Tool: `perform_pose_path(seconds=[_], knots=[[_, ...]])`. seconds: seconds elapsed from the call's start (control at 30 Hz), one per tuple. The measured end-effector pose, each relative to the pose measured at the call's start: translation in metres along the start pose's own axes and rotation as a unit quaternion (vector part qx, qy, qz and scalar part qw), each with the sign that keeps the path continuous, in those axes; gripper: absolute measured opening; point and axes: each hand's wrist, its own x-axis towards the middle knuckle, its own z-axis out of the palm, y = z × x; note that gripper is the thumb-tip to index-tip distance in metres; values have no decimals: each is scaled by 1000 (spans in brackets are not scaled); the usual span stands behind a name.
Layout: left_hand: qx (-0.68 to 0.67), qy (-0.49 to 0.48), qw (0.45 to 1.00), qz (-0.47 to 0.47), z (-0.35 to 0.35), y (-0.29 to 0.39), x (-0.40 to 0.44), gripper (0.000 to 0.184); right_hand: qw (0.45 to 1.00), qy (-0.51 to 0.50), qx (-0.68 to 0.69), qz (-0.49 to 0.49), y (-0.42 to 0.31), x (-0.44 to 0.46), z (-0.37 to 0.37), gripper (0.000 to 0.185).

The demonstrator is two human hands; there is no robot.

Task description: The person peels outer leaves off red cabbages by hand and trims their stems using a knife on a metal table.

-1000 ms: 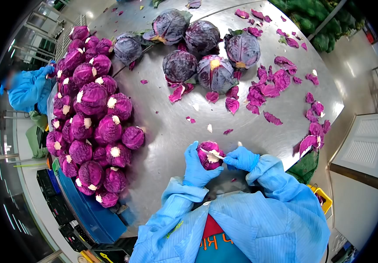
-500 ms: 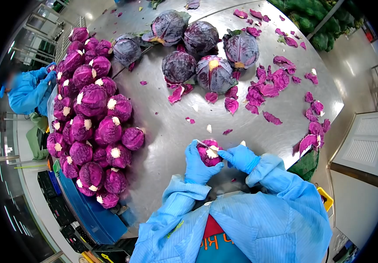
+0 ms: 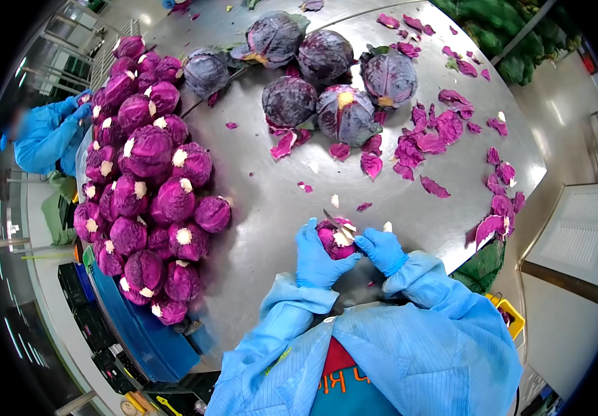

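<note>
My left hand (image 3: pixel 318 262), in a blue glove, is wrapped round a small red cabbage (image 3: pixel 329 242) from its left and lower side. The cabbage's pale cut stem end faces up and to the right. My right hand (image 3: pixel 383 251), also gloved in blue, is closed on a knife (image 3: pixel 331 219); its handle is hidden in the fingers. The thin blade lies across the top of the cabbage at the white stem, its tip pointing up and left. A small white piece (image 3: pixel 387 227) shows just above my right hand.
Trimmed red cabbages (image 3: pixel 148 151) are heaped on the left of the metal table (image 3: pixel 264 208). Several untrimmed dark cabbages (image 3: pixel 289 102) sit at the back. Loose purple leaves (image 3: pixel 429 141) lie to the right. A person in blue (image 3: pixel 48 139) stands at far left.
The knife blade has lifted and turned, its tip now showing above the cabbage. My right hand has shifted slightly. The view has moved a little.
</note>
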Motion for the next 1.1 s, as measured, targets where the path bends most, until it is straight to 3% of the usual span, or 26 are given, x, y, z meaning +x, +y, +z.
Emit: perform_pose_path(seconds=[0.1, 0.2, 0.3, 0.43, 0.47, 0.57, 0.73, 0.87, 0.97, 1.0, 1.1], knots=[[-6, 0, 1000, -7, 3, -2, 1, 110, 985, -67, 148, 55, -2, 1, -11, 39], [-11, 3, 1000, -19, 3, 0, 0, 112, 996, -56, -4, 64, -22, 14, -29, 41], [2, -6, 1000, -25, -1, 4, -1, 113, 987, -22, 131, 94, -40, 38, -30, 50], [13, -3, 1000, -21, 2, 5, -5, 112, 958, -251, 114, 82, -57, 62, -54, 56], [8, 13, 1000, -17, 4, 4, -7, 111, 971, -234, -12, 55, -46, 62, -40, 52], [-3, 56, 998, 5, 10, 1, -10, 108, 956, -276, -48, 91, -58, 74, -37, 50], [5, 106, 994, 32, 20, -8, -18, 108, 965, -246, 19, 86, -54, 78, -40, 40], [-16, 19, 1000, 4, -4, 0, -21, 105, 970, -229, -62, 52, -60, 69, -39, 37], [91, 58, 991, 75, -13, 7, -9, 91, 981, -187, -53, 13, -63, 54, -37, 35], [75, -55, 989, 119, -23, 25, 7, 70, 985, -166, -49, -11, -67, 48, -34, 32], [225, 8, 974, 22, 16, 28, 7, 47, 983, -151, -100, 0, -73, 42, -32, 34]])
